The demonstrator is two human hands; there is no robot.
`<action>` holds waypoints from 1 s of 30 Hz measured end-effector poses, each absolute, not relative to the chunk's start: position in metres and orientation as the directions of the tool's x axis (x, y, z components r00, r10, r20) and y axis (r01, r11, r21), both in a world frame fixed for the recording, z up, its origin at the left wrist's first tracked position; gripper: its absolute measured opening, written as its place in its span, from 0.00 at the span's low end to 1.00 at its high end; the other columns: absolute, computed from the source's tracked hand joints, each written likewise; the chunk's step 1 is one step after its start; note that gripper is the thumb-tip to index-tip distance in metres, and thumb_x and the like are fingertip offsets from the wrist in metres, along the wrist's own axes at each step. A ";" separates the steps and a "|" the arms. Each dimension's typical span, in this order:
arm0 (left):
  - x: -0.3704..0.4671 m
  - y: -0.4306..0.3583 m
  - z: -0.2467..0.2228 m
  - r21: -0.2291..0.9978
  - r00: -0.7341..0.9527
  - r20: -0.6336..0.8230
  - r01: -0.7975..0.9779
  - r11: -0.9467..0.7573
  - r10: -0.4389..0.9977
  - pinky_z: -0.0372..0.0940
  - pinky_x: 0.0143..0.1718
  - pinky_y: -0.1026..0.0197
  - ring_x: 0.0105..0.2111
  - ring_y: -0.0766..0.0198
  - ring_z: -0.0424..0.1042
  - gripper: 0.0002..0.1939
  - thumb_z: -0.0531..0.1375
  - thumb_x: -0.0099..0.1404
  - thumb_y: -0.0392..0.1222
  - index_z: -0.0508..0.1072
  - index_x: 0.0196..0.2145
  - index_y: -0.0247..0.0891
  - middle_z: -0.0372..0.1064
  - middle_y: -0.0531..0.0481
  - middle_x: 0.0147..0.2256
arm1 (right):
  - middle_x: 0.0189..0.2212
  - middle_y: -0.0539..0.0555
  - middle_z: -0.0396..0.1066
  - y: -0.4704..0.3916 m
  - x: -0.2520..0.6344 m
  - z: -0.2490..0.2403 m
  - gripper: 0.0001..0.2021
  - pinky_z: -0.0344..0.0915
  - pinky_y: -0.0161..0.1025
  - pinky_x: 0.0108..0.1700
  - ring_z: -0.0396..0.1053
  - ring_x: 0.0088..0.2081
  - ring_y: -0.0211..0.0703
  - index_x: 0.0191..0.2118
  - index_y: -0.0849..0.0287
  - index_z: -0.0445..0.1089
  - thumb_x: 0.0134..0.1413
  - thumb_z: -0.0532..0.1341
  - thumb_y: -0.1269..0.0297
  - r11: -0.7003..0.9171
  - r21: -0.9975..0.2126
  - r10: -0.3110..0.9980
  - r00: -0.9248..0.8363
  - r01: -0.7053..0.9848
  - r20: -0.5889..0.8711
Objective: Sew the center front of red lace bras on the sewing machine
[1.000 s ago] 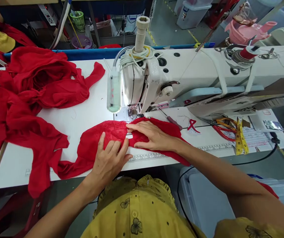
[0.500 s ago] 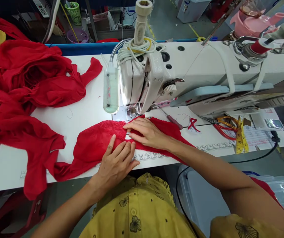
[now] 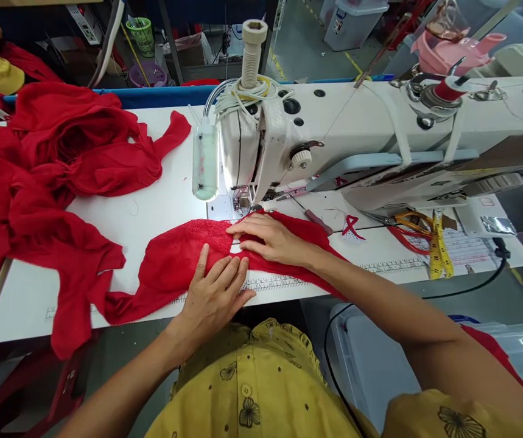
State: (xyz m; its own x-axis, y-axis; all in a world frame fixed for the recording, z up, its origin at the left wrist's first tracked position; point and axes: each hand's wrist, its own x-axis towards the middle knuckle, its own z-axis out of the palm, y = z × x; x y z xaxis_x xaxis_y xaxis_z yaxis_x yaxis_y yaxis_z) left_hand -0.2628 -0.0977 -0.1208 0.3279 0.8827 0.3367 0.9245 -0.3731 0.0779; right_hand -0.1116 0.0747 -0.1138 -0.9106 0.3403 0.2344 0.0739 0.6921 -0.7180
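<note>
A red lace-trimmed fabric piece [image 3: 170,258] lies on the white table in front of the sewing machine [image 3: 261,146]. My left hand [image 3: 218,292] rests on its near edge, fingers stretched out and lying flat. My right hand [image 3: 268,240] lies palm down on the fabric just right of it, fingers extended toward the left and slightly bent. Between the fingertips of both hands a small gap shows the white table. Just behind the hands is the metal presser foot [image 3: 243,204], with the fabric's far edge close to it. The undersides of both hands are hidden.
A heap of red garments [image 3: 73,146] covers the table's left side. To the right lie a seam ripper [image 3: 313,220], a red scrap [image 3: 351,227], orange-handled scissors [image 3: 411,226] and a yellow tape measure [image 3: 439,252]. A printed ruler [image 3: 274,283] runs along the near edge.
The camera view has shifted slightly. Both hands stay in nearly the same place on the red fabric, with no clear movement of the cloth.
</note>
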 end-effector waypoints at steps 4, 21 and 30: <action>-0.261 -0.098 -0.120 0.079 0.307 0.347 0.932 -0.354 0.886 0.43 0.69 0.35 0.50 0.53 0.73 0.23 0.57 0.73 0.48 0.68 0.60 0.31 0.75 0.41 0.51 | 0.47 0.55 0.75 0.066 -0.100 -0.103 0.16 0.67 0.48 0.54 0.70 0.50 0.46 0.55 0.54 0.69 0.66 0.53 0.72 0.704 -0.704 0.427 -0.850 0.096 0.310; -0.262 -0.100 -0.123 0.109 0.290 0.379 0.929 -0.354 0.879 0.50 0.68 0.39 0.51 0.53 0.72 0.20 0.58 0.73 0.44 0.71 0.57 0.28 0.74 0.39 0.52 | 0.46 0.54 0.75 0.037 -0.073 -0.118 0.12 0.63 0.43 0.47 0.70 0.48 0.46 0.52 0.57 0.72 0.68 0.56 0.67 0.932 -0.261 0.331 -0.885 0.252 0.327; -0.277 -0.108 -0.122 0.098 0.201 0.397 0.961 -0.259 0.896 0.56 0.64 0.39 0.50 0.51 0.73 0.21 0.60 0.71 0.46 0.71 0.55 0.28 0.75 0.39 0.50 | 0.46 0.56 0.75 0.038 -0.074 -0.117 0.12 0.63 0.43 0.45 0.69 0.47 0.47 0.52 0.57 0.73 0.68 0.56 0.67 0.925 -0.274 0.343 -0.890 0.264 0.301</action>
State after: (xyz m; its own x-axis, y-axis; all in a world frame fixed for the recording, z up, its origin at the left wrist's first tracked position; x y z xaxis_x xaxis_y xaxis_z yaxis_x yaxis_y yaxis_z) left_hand -0.2769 -0.1080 -0.1216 0.2008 0.8957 0.3968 0.9609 -0.2590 0.0982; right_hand -0.0740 0.0377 -0.1167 -0.8900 0.3428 0.3006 0.2636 0.9248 -0.2742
